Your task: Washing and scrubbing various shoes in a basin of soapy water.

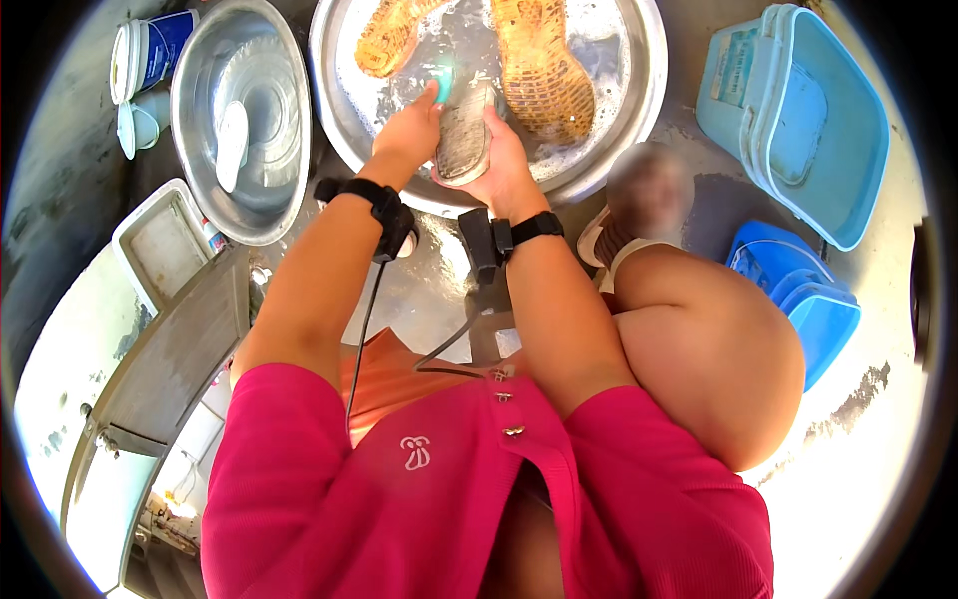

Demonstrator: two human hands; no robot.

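Observation:
My left hand (408, 133) grips a small turquoise scrubber (444, 84), possibly a brush, beside the upper left edge of a shoe insole or slipper. That grey-stained, pale-edged insole (462, 138) rests in my right hand (515, 166), whose thumb presses its right edge. Both hands are over the near part of a large round metal basin (651, 75) of sudsy water. Beyond them, partly in the water, lie a large yellow-brown textured boot-shaped item (550, 82) and a smaller similar one (389, 45). Fingers under the insole are partly hidden.
At left, a metal basin (277, 142) holds a white insole or slipper (233, 146). Near it are a white tray (123, 251), a small bottle (214, 236) and lidded buckets (142, 60). Stacked light-blue tubs (756, 112) and blue buckets (823, 314) stand right. Cables hang from my wrist straps.

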